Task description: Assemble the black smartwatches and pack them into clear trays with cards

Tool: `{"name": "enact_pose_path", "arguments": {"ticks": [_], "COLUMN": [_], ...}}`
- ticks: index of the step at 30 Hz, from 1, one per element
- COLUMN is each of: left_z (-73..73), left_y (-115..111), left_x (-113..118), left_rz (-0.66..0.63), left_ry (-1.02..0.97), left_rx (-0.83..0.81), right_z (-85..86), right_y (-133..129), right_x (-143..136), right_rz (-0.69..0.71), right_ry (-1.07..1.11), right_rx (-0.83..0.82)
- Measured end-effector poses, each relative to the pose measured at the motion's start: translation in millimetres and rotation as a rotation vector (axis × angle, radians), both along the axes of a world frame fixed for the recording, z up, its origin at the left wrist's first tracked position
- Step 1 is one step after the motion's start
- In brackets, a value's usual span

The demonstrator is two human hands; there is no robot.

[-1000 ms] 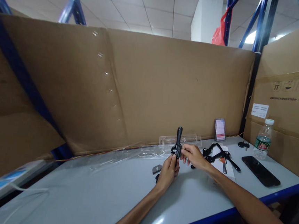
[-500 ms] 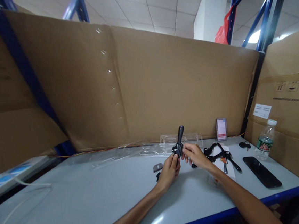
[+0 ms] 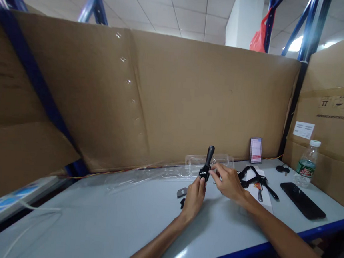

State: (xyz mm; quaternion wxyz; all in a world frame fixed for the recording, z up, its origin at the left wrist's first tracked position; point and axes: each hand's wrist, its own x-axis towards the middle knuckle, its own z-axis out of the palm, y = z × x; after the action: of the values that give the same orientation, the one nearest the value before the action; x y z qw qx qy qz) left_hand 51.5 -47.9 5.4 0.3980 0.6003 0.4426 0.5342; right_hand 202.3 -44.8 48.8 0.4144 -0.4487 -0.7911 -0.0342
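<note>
My left hand [image 3: 195, 195] is closed around the lower part of a black spokeshave [image 3: 207, 160], whose upper handle points up, leaning slightly right. The lower handle is hidden in my grip. At the right side of its metal body, my right hand [image 3: 227, 181] has thumb and fingers drawn together in a pinch; whatever lies between the fingertips is too small to make out. A grey notched metal plate [image 3: 181, 192] lies on the table left of my left hand, with a small black part [image 3: 182, 203] just below it, partly covered by the hand.
Clear plastic packaging [image 3: 174, 171] lies along the cardboard wall [image 3: 192, 98]. To the right are black-handled tools [image 3: 259, 180] on white paper, a dark phone [image 3: 302, 200], a water bottle [image 3: 306, 165], keys [image 3: 283, 169] and an upright phone [image 3: 255, 150]. A blue edge [image 3: 230, 256] borders the table.
The spokeshave has tilted a little more to the right. My right hand has turned slightly at its side, fingers raised more. The view has shifted slightly.
</note>
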Motion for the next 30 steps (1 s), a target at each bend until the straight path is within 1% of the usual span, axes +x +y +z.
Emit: {"name": "enact_pose_path", "arguments": {"ticks": [2, 3, 7, 9, 11, 13, 16, 18, 21, 23, 24, 26, 28, 29, 30], "left_z": [1.4, 1.9, 2.2, 1.1, -0.5, -2.1, -3.7, -4.6, -6.7, -8.2, -8.4, -6.4, -0.4, 3.8, 8.3], "left_y": [-1, -2, -4, -4, -3, -1, 2, 4, 5, 5, 4, 2, -2, -3, -5], "left_x": [-2, -2, -3, -4, -6, -9, -12, -11, -7, -4, -3, 0, 1, 2, 2], "left_rz": [0.06, 0.073, 0.079, 0.076, 0.077, 0.097, 0.137, 0.134, 0.081, 0.028, -0.015, -0.141, -0.29, -0.344, -0.373], "left_ry": [0.139, 0.195, 0.282, 0.305, 0.344, 0.406, 0.462, 0.401, 0.22, 0.1, 0.054, -0.002, -0.009, -0.008, -0.013], "left_rx": [0.115, 0.142, 0.14, 0.151, 0.159, 0.166, 0.187, 0.202, 0.174, 0.082, 0.017, -0.11, -0.186, -0.199, -0.199], "right_z": [0.6, 0.9, 1.5, 0.2, -2.6, -6.3, -11.4, -13.5, -15.3, -16.6, -17.5, -18.8, -18.0, -16.2, -13.4], "right_y": [-5, -7, -10, -11, -12, -11, -8, -4, 2, 7, 10, 17, 24, 28, 33], "right_x": [-3, -4, -11, -16, -22, -28, -33, -35, -33, -31, -29, -25, -18, -13, -7], "right_rz": [-0.001, -0.012, -0.073, -0.104, -0.143, -0.153, -0.087, -0.038, -0.035, -0.024, 0.01, 0.099, 0.171, 0.186, 0.186], "right_ry": [-0.157, -0.222, -0.4, -0.413, -0.329, -0.17, 0.09, 0.247, 0.436, 0.524, 0.556, 0.606, 0.64, 0.664, 0.691], "right_rx": [0.003, 0.0, -0.023, -0.065, -0.129, -0.192, -0.265, -0.297, -0.312, -0.367, -0.42, -0.527, -0.606, -0.635, -0.656]}}
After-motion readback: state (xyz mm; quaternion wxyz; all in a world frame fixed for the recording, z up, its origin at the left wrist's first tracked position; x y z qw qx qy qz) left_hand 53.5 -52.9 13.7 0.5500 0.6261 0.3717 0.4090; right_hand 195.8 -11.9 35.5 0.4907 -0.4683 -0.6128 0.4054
